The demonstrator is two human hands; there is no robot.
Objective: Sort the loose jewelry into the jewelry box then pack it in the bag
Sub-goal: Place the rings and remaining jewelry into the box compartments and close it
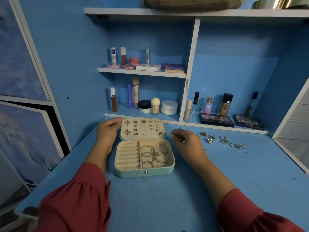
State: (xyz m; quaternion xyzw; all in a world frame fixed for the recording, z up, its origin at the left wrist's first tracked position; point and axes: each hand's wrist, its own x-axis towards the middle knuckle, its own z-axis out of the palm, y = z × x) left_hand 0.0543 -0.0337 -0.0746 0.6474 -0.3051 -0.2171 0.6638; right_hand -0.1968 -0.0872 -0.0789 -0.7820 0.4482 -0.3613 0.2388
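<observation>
A: Both forearms reach in over the blue desk [234, 173], red sleeves at the wrists. Jewelry box [144, 158] sits open mid-desk, lid tilted back.

B: Left hand [107, 131]?

A: At the lid's left edge, fingers curled, thumb touching its top corner.

B: Right hand [188, 141]?

A: Just right of the box, fingers bent down, pinching something small and silvery. Too blurred to identify.

B: Contents?

A: Hoop earrings [154, 154] in the right compartment, studs [142, 127] pinned in the lid. Loose rings [224, 140] lie right of the hand.

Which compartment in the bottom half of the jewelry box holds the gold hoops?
The right compartment: the gold hoops lie piled in it. The left compartment has only padded ring rolls, with nothing in them.
</observation>
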